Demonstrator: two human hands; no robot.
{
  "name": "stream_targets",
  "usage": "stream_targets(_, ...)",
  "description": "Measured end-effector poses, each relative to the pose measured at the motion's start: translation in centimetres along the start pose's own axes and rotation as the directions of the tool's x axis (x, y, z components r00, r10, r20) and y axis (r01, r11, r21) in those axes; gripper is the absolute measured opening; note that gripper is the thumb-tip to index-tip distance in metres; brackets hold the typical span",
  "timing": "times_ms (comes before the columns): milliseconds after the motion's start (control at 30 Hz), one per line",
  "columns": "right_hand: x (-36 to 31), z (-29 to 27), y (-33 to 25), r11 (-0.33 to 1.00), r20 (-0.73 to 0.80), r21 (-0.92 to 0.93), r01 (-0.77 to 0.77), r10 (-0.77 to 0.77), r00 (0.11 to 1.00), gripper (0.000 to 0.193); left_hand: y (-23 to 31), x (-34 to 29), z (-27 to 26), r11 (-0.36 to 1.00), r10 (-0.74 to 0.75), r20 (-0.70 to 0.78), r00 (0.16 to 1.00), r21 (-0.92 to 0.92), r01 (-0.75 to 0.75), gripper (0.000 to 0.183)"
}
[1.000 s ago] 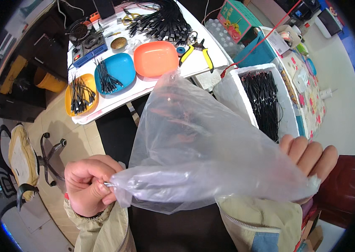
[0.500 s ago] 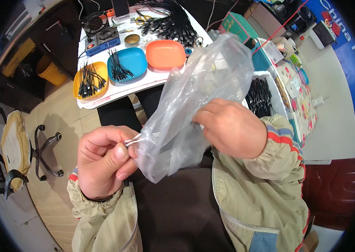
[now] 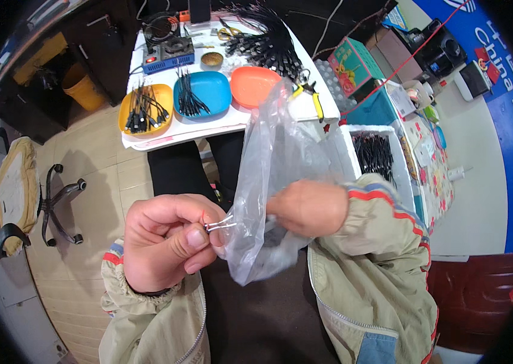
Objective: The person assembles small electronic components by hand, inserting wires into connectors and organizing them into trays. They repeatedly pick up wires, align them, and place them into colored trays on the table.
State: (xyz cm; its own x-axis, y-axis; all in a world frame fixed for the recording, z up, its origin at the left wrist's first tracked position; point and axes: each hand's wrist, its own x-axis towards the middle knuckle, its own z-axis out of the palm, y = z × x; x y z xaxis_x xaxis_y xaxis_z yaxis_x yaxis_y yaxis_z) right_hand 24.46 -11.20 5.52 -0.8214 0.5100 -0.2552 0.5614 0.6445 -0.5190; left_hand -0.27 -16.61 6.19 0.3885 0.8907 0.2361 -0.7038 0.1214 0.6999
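Note:
My left hand [image 3: 174, 239] is closed in a pinch on a thin cable [image 3: 220, 224]; its fine, pale bare wire ends and a bit of red wire stick out past the thumb. Those ends point at the side of a clear plastic bag [image 3: 256, 200], which stands crumpled above my lap. At the bag's right side, my right hand [image 3: 311, 209] is closed on the plastic. It is smeared by motion, and its fingertips are partly hidden by the bag.
On the white table [image 3: 165, 141] stand a yellow tray [image 3: 124, 112] and a blue tray [image 3: 220, 91] with black cables, an orange tray [image 3: 253, 85], pliers [image 3: 311, 97] and a cable bundle [image 3: 268, 45]. A white foam box [image 3: 350, 148] of black pieces stands to the right.
My right hand has moved down and left, and the bag has sunk and folded narrower. My left hand has shifted right, with the wire ends now more exposed. The pliers have come into sight.

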Motion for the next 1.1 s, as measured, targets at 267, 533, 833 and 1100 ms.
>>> stream_targets(267,7.8,2.5,1.7,0.967,-0.029,-0.226,-0.114,0.110,0.993,0.022,2.4,-5.5,-0.9,0.978,0.182,-0.143,0.973,0.126,-0.164,0.016)
stream_targets(533,2.9,-0.2,1.7,0.774,0.105,-0.509,-0.377,0.490,0.865,0.043,1.8,-8.3,-1.8,0.968,0.232,-0.319,0.919,0.167,-0.186,0.017)
stream_targets(833,-0.3,3.8,6.7,0.904,-0.175,-0.215,-0.370,0.337,0.925,0.016,1.0,-5.8,-1.5,0.965,0.209,-0.208,0.956,0.203,-0.167,0.020)
stream_targets(1100,3.3,3.7,6.5,0.885,-0.160,-0.368,-0.285,0.241,0.957,0.014,-0.5,-4.1,-1.2,0.986,0.067,-0.244,0.968,0.163,-0.028,0.014)
